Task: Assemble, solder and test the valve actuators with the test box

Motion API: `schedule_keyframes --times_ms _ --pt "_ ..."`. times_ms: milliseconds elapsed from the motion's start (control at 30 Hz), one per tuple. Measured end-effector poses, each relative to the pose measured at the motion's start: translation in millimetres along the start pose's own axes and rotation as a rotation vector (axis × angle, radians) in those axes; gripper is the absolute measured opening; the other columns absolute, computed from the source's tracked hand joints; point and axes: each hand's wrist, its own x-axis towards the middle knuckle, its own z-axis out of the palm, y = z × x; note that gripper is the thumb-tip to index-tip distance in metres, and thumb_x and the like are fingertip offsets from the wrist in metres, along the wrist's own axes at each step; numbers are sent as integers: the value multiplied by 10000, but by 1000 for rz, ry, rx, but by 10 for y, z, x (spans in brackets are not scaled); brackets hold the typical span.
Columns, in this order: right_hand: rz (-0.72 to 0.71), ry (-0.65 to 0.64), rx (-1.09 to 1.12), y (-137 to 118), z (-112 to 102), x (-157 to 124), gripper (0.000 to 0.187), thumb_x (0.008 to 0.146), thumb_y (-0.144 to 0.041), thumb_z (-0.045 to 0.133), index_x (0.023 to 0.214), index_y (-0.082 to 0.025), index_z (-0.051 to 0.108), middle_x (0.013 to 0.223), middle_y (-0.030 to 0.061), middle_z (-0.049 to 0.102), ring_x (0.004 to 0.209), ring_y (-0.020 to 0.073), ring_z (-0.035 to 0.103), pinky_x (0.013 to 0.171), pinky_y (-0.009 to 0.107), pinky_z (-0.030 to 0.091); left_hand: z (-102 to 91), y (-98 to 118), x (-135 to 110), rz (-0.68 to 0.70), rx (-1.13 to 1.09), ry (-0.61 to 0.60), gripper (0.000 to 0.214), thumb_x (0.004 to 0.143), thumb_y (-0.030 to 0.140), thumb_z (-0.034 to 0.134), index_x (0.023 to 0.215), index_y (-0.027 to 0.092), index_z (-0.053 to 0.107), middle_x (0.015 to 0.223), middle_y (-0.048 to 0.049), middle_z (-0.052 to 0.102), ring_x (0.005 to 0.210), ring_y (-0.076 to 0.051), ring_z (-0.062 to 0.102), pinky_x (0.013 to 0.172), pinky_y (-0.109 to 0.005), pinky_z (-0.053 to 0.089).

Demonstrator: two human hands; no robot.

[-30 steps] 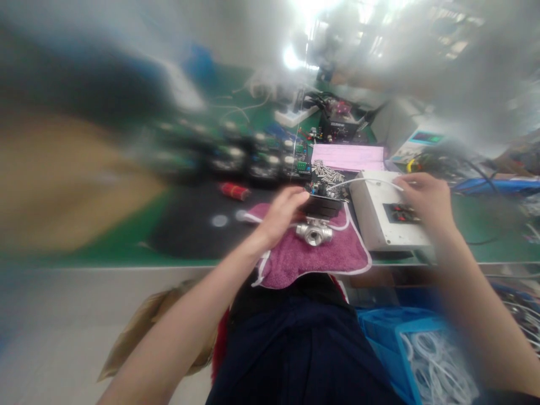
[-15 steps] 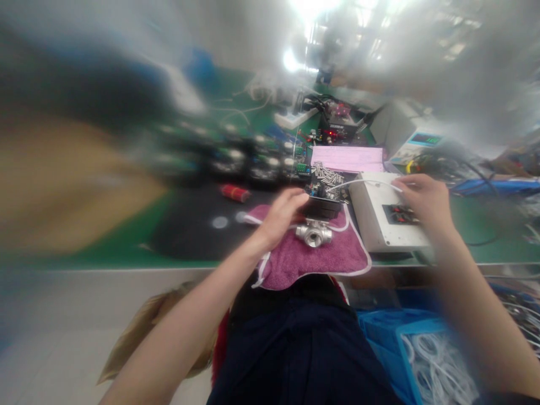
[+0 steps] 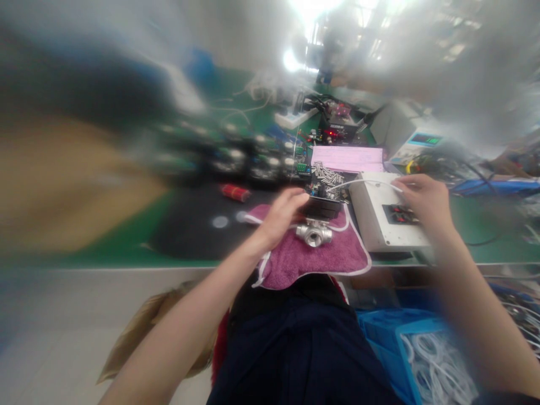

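Note:
My left hand (image 3: 280, 216) is closed against the left side of a black actuator housing (image 3: 324, 208), its thumb at the top edge. Below the housing is a silver metal valve body (image 3: 314, 234) with its round port facing me. It rests on a purple cloth (image 3: 316, 263) with white trim. A white cable (image 3: 366, 181) runs from the housing's open top to the right, where my right hand (image 3: 428, 202) pinches it. That hand is above a white box (image 3: 367, 216) with a black terminal panel (image 3: 399, 214). Behind the housing lie many small metal screws or pins (image 3: 324, 173).
A pink paper sheet (image 3: 346, 157) lies behind the screws. Rows of black units with green connectors (image 3: 261, 160) stand back left, and a red roll (image 3: 235, 193) sits on the black mat (image 3: 189, 225). An instrument with a lit display (image 3: 426, 139) stands back right. Blue bins (image 3: 383, 337) hold white cables below.

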Motion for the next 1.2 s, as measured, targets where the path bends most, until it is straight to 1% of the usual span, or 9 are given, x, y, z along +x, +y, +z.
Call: schedule_keyframes --times_ms 200,300,467,633,900,1067,1200 --pt "7 -8 4 0 4 -1 324 886 -492 763 1064 -236 852 999 74 842 907 280 788 847 387 580 -7 -9 4 2 7 2 544 867 544 781 1289 219 666 1233 -83 727 904 -191 705 745 -298 554" --pt "11 0 -1 7 10 8 318 881 -488 771 1058 -236 853 1005 75 842 931 288 790 867 393 576 -11 -9 6 2 13 4 550 866 548 782 1292 219 670 1241 -86 726 919 -198 709 753 -304 556" --pt "10 -1 7 10 14 3 318 880 -482 773 1069 -238 851 1010 72 843 912 280 794 847 381 580 -12 -4 3 1 16 1 551 870 549 778 1303 227 665 1258 -83 727 927 -201 716 770 -314 564" --pt "-10 2 8 24 10 -5 304 888 -478 769 1062 -242 850 1020 70 842 943 283 793 898 395 578 -11 -4 3 -2 18 6 550 868 546 779 1301 228 659 1252 -82 729 934 -203 715 765 -310 563" --pt "-24 -5 21 29 5 -11 327 895 -496 753 1087 -245 839 1061 71 840 978 292 788 918 413 581 -1 5 2 -5 19 19 567 850 556 791 1294 226 666 1253 -86 726 921 -201 708 750 -305 555" --pt "-13 -9 10 -5 -4 -19 337 896 -497 750 1084 -232 841 1037 80 838 939 285 778 891 406 577 -1 2 1 -7 19 19 564 853 556 786 1293 225 664 1214 -83 731 914 -203 706 762 -312 557" --pt "-23 -2 7 -31 -15 -20 322 893 -481 755 1062 -220 843 1025 84 836 930 281 774 880 397 571 3 1 -4 -3 18 21 554 855 554 786 1284 224 669 1236 -85 722 940 -206 706 769 -312 559"
